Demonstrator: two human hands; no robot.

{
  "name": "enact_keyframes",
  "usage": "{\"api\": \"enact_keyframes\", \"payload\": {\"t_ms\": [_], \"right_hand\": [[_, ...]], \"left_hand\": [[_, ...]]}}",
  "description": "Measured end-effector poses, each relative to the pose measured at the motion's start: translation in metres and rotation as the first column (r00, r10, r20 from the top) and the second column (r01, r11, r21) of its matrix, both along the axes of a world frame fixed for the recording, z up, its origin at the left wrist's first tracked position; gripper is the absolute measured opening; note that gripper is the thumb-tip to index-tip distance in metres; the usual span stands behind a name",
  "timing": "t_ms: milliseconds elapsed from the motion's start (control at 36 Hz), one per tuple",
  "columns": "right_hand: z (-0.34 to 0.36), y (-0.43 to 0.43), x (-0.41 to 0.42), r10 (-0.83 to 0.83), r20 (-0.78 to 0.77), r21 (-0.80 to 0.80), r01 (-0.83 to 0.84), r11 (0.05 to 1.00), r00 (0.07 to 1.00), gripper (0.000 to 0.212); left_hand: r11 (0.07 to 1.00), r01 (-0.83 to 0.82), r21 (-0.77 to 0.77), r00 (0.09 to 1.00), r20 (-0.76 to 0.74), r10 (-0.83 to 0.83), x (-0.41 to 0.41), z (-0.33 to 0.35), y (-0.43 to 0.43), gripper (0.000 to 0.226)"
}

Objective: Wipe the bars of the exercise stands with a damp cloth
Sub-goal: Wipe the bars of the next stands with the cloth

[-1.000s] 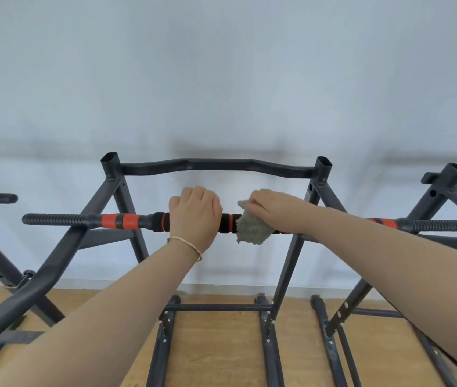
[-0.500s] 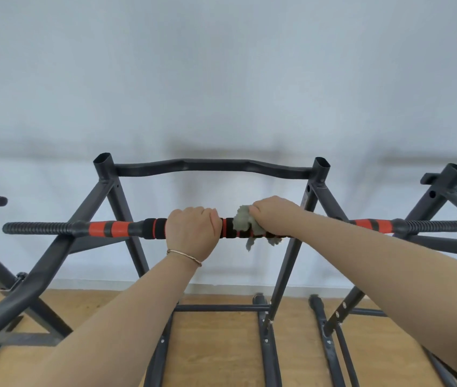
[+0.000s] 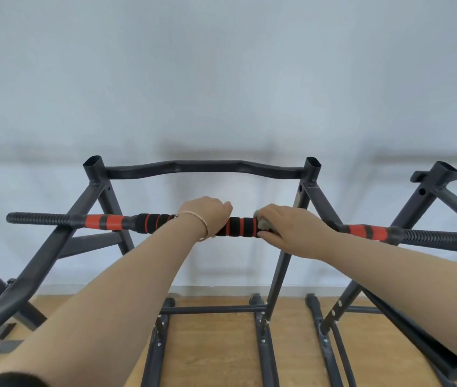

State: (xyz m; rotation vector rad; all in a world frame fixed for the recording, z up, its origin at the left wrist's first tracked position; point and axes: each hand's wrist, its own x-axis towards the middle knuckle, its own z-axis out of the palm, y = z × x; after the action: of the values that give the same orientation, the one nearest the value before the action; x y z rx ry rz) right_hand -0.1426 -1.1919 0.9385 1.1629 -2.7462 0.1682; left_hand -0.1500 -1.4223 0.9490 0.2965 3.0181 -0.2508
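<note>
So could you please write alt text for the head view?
Two bare hands grip a padded black-and-orange bar on a dark exercise stand; the right hand presses a grey cloth against it, the left hand steadying.

The horizontal bar (image 3: 238,226) ran level across the dark metal exercise stand (image 3: 280,269), padded black with thin red rings at its middle, banded orange and black farther out, and ribbed black at both ends. The grey-green cloth (image 3: 262,222) was bunched against the bar's padded middle, mostly hidden, only a small crumpled edge showing. A 2nd stand (image 3: 417,202) of the same dark tubing stood just beside the 1st on the right, both on the wooden floor.
</note>
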Motion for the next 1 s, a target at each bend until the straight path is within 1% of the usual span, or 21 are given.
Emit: {"api": "enact_keyframes", "payload": {"t_ms": [56,111,167,222,250,306,333,389,417,444,472,528,583,639,667,722,750,806,833,917,1000], "right_hand": [[-0.009,-0.005,-0.003,-0.031,-0.153,0.106,0.047,0.993,0.988,0.047],[-0.014,-0.010,-0.008,-0.083,-0.242,0.102,0.111,0.989,0.967,0.054],[-0.016,-0.013,-0.012,-0.075,-0.315,0.111,0.115,0.987,0.946,0.038],[-0.016,-0.016,-0.015,-0.010,-0.375,0.216,0.098,0.971,0.927,0.014],[-0.015,-0.017,-0.019,0.006,-0.346,0.290,0.100,0.952,0.938,0.016],[-0.003,-0.023,-0.022,-0.046,-0.257,0.391,0.147,0.909,0.965,0.020],[0.004,-0.027,-0.024,-0.069,-0.187,0.426,0.144,0.893,0.980,0.019],[0.014,-0.031,-0.036,-0.189,0.040,0.447,0.152,0.882,0.981,0.011],[0.019,-0.031,-0.042,-0.259,0.195,0.391,0.167,0.905,0.946,0.011],[0.023,-0.028,-0.046,-0.302,0.337,0.277,0.212,0.937,0.892,0.027],[0.025,-0.026,-0.048,-0.322,0.450,0.098,0.312,0.945,0.833,0.041],[0.027,-0.017,-0.046,-0.375,0.388,-0.125,0.452,0.883,0.842,0.050],[0.029,-0.009,-0.032,-0.346,0.216,-0.147,0.380,0.913,0.913,0.047],[0.022,0.001,-0.017,-0.206,0.027,0.003,0.206,0.979,0.978,0.023],[0.018,0.005,-0.011,-0.117,-0.048,0.094,0.121,0.988,0.992,0.014],[0.007,0.008,-0.003,-0.042,-0.093,0.142,0.055,0.988,0.995,0.018],[0.005,0.009,-0.002,-0.056,-0.101,0.122,0.068,0.990,0.993,0.026],[0.001,0.008,-0.003,-0.095,-0.168,0.109,0.114,0.987,0.981,0.053],[-0.001,0.007,-0.005,-0.080,-0.215,0.131,0.110,0.985,0.973,0.053],[-0.002,0.001,-0.015,-0.013,-0.309,0.247,0.093,0.965,0.951,0.010],[0.003,-0.005,-0.021,-0.011,-0.239,0.381,0.104,0.919,0.971,0.013]], "left_hand": [[0.998,-0.032,0.046,0.998,0.064,0.029,-0.002,-0.002,0.000,0.008],[0.998,0.042,-0.053,0.999,-0.023,-0.043,0.003,-0.002,0.001,0.015],[0.990,0.072,-0.118,0.984,-0.152,-0.090,0.012,-0.009,0.000,0.026],[0.992,0.060,-0.115,0.958,-0.273,-0.090,0.019,-0.019,0.001,0.021],[0.994,0.048,-0.101,0.940,-0.332,-0.079,0.022,-0.025,0.001,0.014],[0.996,0.090,-0.027,0.872,-0.481,-0.092,0.022,-0.035,-0.001,0.020],[0.993,0.121,0.005,0.818,-0.567,-0.097,0.022,-0.039,-0.002,0.024],[0.985,0.159,0.072,0.749,-0.658,-0.073,0.023,-0.050,-0.004,0.017],[0.979,0.173,0.110,0.734,-0.677,-0.053,0.026,-0.055,-0.004,0.021],[0.971,0.185,0.151,0.723,-0.690,-0.030,0.030,-0.058,-0.003,0.029],[0.959,0.189,0.211,0.724,-0.690,0.009,0.034,-0.060,-0.003,0.033],[0.930,0.190,0.316,0.730,-0.679,0.081,0.037,-0.060,-0.006,0.033],[0.945,0.140,0.296,0.743,-0.662,0.097,0.032,-0.051,-0.007,0.035],[0.978,0.087,0.190,0.759,-0.648,0.059,0.025,-0.027,-0.001,0.032],[0.991,0.049,0.121,0.802,-0.596,0.033,0.021,-0.015,0.003,0.027],[0.998,0.040,-0.055,0.919,-0.390,-0.058,0.010,0.000,0.009,0.013],[0.995,0.047,-0.084,0.965,-0.254,-0.067,0.004,0.003,0.009,0.011],[0.996,0.046,-0.076,0.998,-0.044,-0.050,-0.002,0.003,0.010,0.015],[0.994,0.063,-0.087,0.998,-0.025,-0.066,-0.003,0.002,0.009,0.017],[0.988,0.100,-0.122,0.988,-0.107,-0.113,0.001,-0.002,0.009,0.021],[0.986,0.094,-0.135,0.977,-0.179,-0.118,0.003,-0.007,0.009,0.021]]}}
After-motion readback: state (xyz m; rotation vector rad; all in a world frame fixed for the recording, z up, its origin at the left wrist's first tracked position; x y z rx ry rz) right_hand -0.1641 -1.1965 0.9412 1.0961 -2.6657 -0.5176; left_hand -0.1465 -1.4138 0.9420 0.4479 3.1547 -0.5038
